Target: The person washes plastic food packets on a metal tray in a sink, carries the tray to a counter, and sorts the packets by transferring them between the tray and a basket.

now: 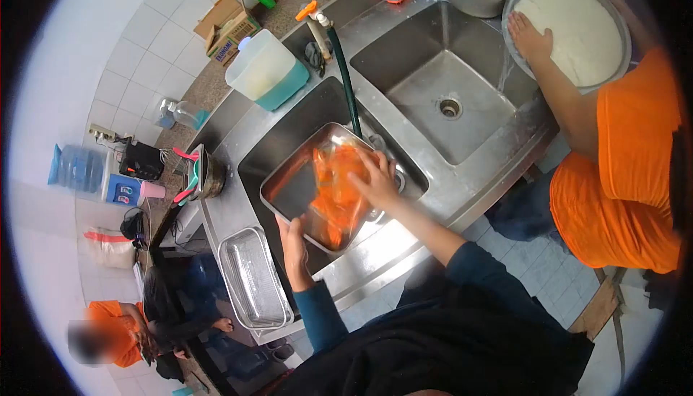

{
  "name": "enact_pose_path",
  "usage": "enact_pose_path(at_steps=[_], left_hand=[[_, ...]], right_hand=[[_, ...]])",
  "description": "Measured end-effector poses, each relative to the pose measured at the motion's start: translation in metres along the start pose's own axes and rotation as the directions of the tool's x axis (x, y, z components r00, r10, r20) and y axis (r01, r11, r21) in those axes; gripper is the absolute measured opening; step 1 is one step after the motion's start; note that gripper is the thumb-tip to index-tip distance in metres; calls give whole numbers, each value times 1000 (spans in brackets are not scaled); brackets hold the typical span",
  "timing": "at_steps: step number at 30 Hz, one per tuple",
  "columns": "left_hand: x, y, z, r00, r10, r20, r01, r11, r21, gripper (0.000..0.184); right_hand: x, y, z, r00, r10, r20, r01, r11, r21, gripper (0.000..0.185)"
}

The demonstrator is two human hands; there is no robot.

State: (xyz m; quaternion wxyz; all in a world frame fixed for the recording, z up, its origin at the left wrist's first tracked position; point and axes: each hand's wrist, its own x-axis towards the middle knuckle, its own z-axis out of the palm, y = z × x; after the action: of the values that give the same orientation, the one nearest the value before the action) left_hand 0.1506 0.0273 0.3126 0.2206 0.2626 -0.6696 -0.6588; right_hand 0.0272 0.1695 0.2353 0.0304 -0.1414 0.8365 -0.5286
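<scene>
A rectangular metal tray (278,172) stands tilted in the left sink basin, holding several carrots (336,197) blurred by motion. My left hand (292,244) grips the tray's near left rim, fingers partly hidden beneath it. Over the tray's right side, my right hand (375,179) reaches in with fingers apart beside the carrots; whether it touches them is unclear from the blur. The green hose (345,82) on the tap (315,20) hangs down to the tray's far edge.
A metal wire basket (253,277) sits left of the basin. A co-worker's hand (530,38) rests in a large bowl of rice (577,6) beside the right basin (462,136). A plastic container (267,71) stands behind; another person (119,334) sits lower left.
</scene>
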Motion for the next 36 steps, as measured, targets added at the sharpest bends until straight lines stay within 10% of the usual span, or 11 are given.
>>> enact_pose_path(at_steps=[3,7,11,12,19,25,30,36], left_hand=[[-32,-61,-45,949,-309,-59,278,913,-299,14],[-99,-61,-21,919,-366,-146,230,799,-555,16],[-170,-56,-1,944,-328,-25,264,801,-537,40],[-195,-32,16,948,-317,-28,252,801,-543,19],[-347,-53,19,924,-318,210,379,832,-406,29],[-459,-47,108,622,-457,636,610,792,-28,21],[-605,-91,281,108,-278,954,601,783,160,27],[-765,-86,415,-219,-300,928,451,813,369,30]], right_hand=[[-9,-30,-29,973,-231,-16,223,953,-205,60],[-42,-70,-77,926,-373,55,373,882,-289,61],[-107,-71,-135,887,-456,75,443,793,-419,62],[-129,-69,-154,908,-412,78,409,829,-381,62],[-344,-31,-287,923,-361,-132,267,849,-456,55],[-545,-15,-393,866,-197,-460,-217,681,-699,53],[-677,40,-472,832,-19,-554,-386,697,-604,51],[-733,107,-557,709,171,-684,-611,634,-475,56]])
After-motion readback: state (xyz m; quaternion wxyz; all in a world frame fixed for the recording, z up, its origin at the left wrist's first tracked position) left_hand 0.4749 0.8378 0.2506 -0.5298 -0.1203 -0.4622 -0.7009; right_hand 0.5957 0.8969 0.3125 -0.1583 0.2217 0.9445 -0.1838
